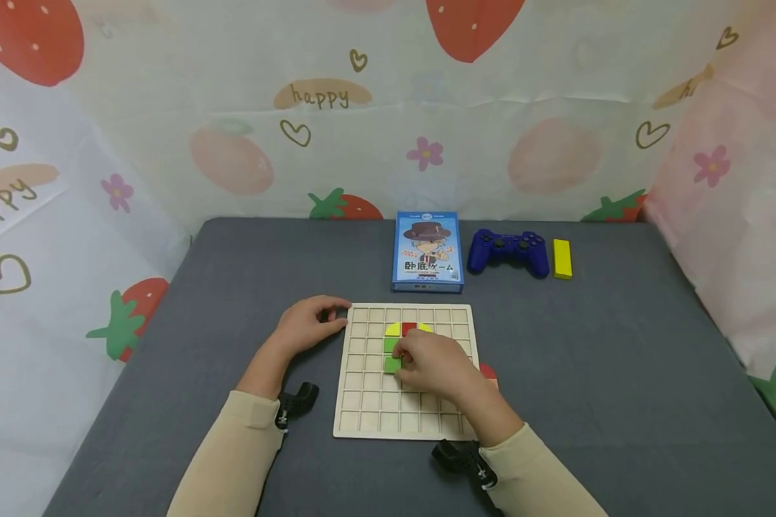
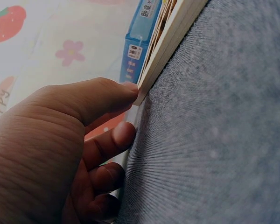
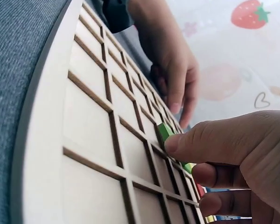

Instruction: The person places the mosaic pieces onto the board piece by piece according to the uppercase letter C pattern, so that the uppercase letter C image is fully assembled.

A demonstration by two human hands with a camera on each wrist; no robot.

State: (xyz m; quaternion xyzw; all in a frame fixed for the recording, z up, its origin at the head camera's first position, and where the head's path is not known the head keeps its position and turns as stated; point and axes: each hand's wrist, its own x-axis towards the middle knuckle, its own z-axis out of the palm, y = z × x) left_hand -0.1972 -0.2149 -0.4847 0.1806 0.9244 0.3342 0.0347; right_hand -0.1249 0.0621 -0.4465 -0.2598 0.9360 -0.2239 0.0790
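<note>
A pale wooden grid board (image 1: 360,421) lies on the table, divided into square cells. On it sit a yellow piece (image 1: 393,329), a red square block (image 1: 409,328), a second yellow piece (image 1: 425,327) and a green block (image 1: 391,345). My right hand (image 1: 436,362) is over the board, thumb and index finger at another green block (image 1: 391,365), which it pinches at one cell. In the right wrist view the thumb touches this green block (image 3: 164,132). My left hand (image 1: 305,323) rests beside the board's upper left corner, its thumb touching the edge (image 2: 142,93).
Behind the board lies a blue card-game box (image 1: 428,251), with a dark blue game controller (image 1: 508,253) and a yellow block (image 1: 562,259) to its right. A red piece (image 1: 488,371) shows beyond the board's right edge, partly covered by my right wrist. Patterned cloth hangs behind the table.
</note>
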